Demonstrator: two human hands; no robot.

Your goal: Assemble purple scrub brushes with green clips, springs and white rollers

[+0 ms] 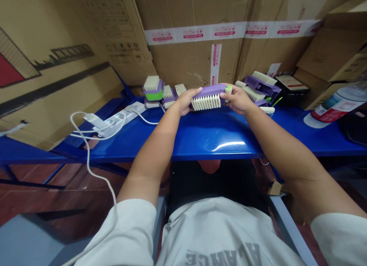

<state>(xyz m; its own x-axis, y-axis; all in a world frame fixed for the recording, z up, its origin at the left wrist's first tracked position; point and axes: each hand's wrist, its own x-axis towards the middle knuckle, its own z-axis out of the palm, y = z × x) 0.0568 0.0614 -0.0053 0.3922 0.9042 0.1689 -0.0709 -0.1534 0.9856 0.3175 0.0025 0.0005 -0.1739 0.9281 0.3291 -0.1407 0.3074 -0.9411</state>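
Observation:
Both my hands hold one purple brush [207,97] with white bristles facing me, just above the far part of the blue shelf [200,137]. My left hand [185,101] grips its left end with curled fingers. My right hand [238,99] grips its right end, where a small green part [228,89] shows by my fingers. Behind the brush, several more purple and green brushes [160,92] stand to the left, and another pile of purple brushes [262,86] lies to the right.
Large cardboard boxes [197,32] wall in the back and left. A white power strip [122,116] with white cables lies on the shelf's left. A plastic bottle [334,107] lies at the right, near smaller cartons [329,55].

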